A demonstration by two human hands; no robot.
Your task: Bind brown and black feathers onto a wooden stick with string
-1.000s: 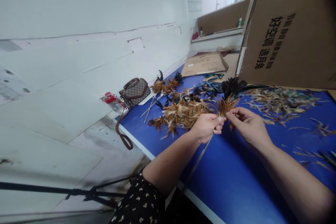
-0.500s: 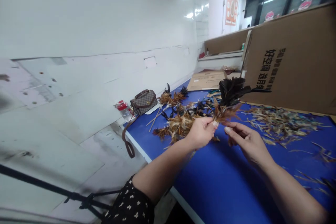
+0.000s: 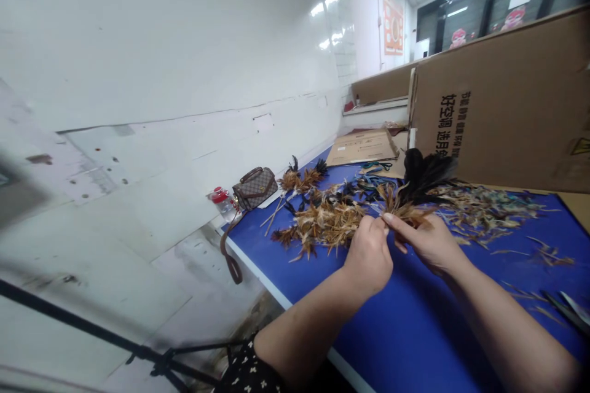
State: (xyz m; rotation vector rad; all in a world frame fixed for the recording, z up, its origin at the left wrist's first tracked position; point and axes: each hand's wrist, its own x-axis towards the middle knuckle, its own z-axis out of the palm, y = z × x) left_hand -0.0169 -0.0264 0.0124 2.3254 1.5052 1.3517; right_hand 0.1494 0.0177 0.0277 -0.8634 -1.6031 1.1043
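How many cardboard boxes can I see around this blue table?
3, maybe more hidden. One big upright cardboard box stands at the far right of the blue table; one flattened box lies beyond the feathers; another cardboard panel stands farther back by the wall.

A patterned handbag point(image 3: 255, 186) and red-capped bottle point(image 3: 222, 201) sit beside a large cardboard box point(image 3: 502, 116).
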